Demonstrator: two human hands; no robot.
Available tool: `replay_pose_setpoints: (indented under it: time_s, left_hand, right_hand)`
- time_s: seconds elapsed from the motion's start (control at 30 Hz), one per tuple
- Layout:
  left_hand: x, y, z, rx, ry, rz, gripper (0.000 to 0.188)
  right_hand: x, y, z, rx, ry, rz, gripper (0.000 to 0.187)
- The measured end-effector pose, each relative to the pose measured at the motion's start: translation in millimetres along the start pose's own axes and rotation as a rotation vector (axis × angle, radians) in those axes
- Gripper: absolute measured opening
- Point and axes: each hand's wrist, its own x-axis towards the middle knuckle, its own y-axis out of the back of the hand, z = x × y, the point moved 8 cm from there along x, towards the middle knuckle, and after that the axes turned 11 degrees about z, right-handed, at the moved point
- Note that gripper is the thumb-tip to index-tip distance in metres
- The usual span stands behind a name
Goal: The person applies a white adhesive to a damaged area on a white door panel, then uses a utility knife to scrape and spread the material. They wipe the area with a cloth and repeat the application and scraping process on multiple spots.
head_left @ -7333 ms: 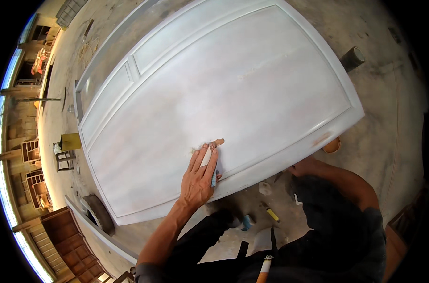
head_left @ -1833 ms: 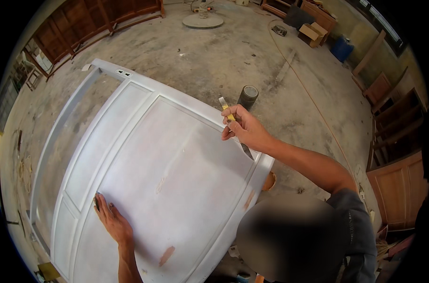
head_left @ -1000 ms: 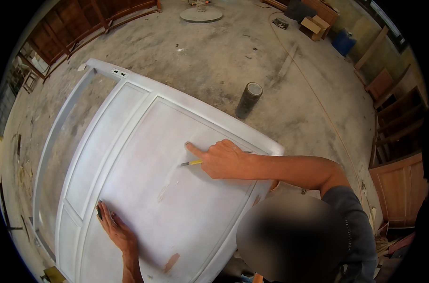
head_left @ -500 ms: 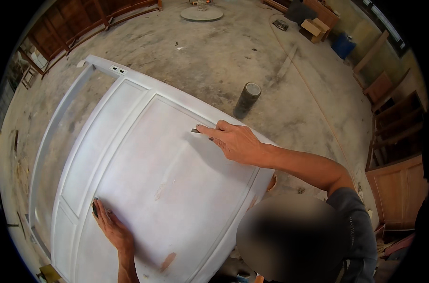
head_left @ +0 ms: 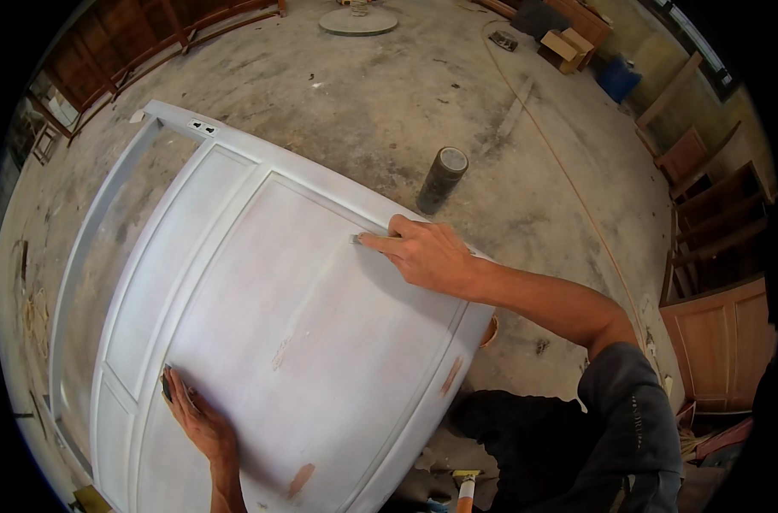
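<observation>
A large white-painted wooden panel [head_left: 244, 291] with raised mouldings lies slanted in front of me. My right hand [head_left: 427, 255] reaches over its far right part, fingers stretched forward and closed on a small flat scraper blade [head_left: 355, 240]. The blade's edge is at the panel face, near the far moulding. At the lower left, my left hand [head_left: 203, 427] rests on the panel beside a moulding. Its fingers are together around a dark flat piece [head_left: 167, 382], mostly hidden by them. Pale filler streaks [head_left: 280, 353] and a brown patch [head_left: 301, 480] mark the panel.
Beyond the panel's far edge, a dark cylinder [head_left: 442, 179] stands on the concrete floor. An orange hose [head_left: 568, 175] runs along the right. Wooden furniture parts [head_left: 718, 342] line the right side. A tool with an orange handle [head_left: 465, 492] is below the panel's near edge.
The whole view has shifted slightly, so the panel sits a little further left. The scraper blade now shows a lighter face than before. Both hands keep their holds, near the same spots.
</observation>
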Motion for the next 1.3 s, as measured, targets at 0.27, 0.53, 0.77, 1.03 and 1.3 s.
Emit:
replay_pose_setpoints:
  time_s: [0.27, 0.53, 0.77, 1.03, 1.3]
  left_hand:
    - [0.4, -0.4, -3.9, 0.016, 0.011, -0.005, 0.045]
    - [1.0, 0.0, -0.8, 0.023, -0.006, -0.009, 0.045]
    - [0.6, -1.7, -3.6, -0.003, 0.008, -0.008, 0.045]
    - [1.4, -2.7, -0.9, 0.044, -0.016, -0.022, 0.046]
    - [1.7, -1.0, 0.7, 0.026, -0.014, -0.018, 0.045]
  right_hand:
    - [2.4, -3.9, 1.2, 0.048, -0.038, -0.047, 0.040]
    - [-0.5, -5.5, -1.6, 0.055, -0.024, -0.003, 0.043]
    - [-1.6, -11.0, -1.3, 0.058, -0.016, 0.030, 0.041]
    - [0.4, -9.8, -1.1, 0.057, 0.004, 0.014, 0.048]
    - [-1.0, -9.4, 4.1, 0.069, 0.036, 0.036, 0.048]
